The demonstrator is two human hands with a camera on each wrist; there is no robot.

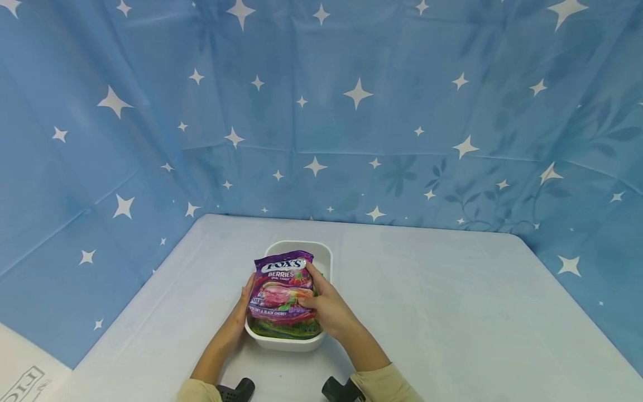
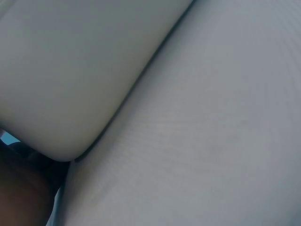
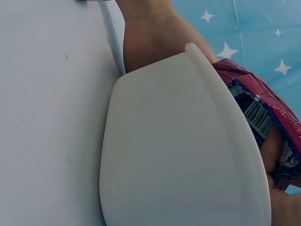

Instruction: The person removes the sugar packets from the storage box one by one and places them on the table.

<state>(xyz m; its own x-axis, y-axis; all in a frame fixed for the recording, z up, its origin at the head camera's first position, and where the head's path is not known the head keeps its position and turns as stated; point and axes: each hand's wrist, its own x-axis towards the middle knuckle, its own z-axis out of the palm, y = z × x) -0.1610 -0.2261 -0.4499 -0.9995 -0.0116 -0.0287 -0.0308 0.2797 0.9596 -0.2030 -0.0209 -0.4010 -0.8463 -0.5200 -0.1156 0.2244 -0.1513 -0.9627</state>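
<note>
Head view: blue cloth backdrop with white stars (image 1: 321,117), white tabletop (image 1: 452,312), white rounded-rectangular plastic tub (image 1: 286,344). Glossy purple-and-red Fox's Berries candy bag (image 1: 281,287) over the tub's opening, printed front up; glossy green packet (image 1: 283,329) beneath it, in the tub. Only the right wrist view shows the bag's underside, with barcode (image 3: 258,120); left wrist view gives mostly tub wall and tabletop. Right hand (image 1: 334,310): grip pinching the bag's right edge, thumb on front, finger beneath. Left hand (image 1: 236,321): beside the bag's left edge; grip state cannot be told.
</note>
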